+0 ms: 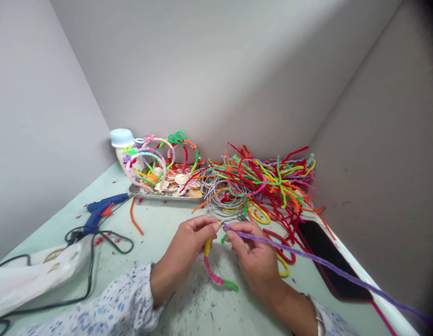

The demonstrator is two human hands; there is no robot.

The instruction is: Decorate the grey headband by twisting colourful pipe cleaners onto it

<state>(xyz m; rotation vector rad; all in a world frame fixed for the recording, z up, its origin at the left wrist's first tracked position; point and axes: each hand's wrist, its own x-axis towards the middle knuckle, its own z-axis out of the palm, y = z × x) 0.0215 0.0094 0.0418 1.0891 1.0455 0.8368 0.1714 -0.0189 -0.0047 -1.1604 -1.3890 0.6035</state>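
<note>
- At the middle of the head view, low over the pale green tabletop [188, 310]: left hand [191, 247], thumb and forefinger pinched on the yellow end of a wrapped craft band [213, 273].
- Band hangs below those fingertips and curves right: yellow, then pink, green at the free end.
- Right hand [256, 256] just beside the left, fingertips nearly meeting it; thumb and forefinger pinch a purple pipe cleaner [303, 254] near its tip, right at the band's yellow end. Whether purple is wound on there: too small to tell.
- Long purple tail crosses over the right hand, runs down to the lower right, passing in front of the smartphone [330, 261].
- Behind the hands: gray wire coil [213, 201], touching the pipe cleaner heap [272, 175], mixed colors.
- Left of the coil: metal tray [167, 198] with seashells [181, 179]; wrapped headbands [128, 175] stand at it, white bottle with blue cap [121, 136] behind.
- Left side: blue glue gun [94, 217] on its side, dark cord [91, 275] looping past a white plastic bag [37, 270].
- Near the tray front: loose orange pipe cleaner [135, 217].
</note>
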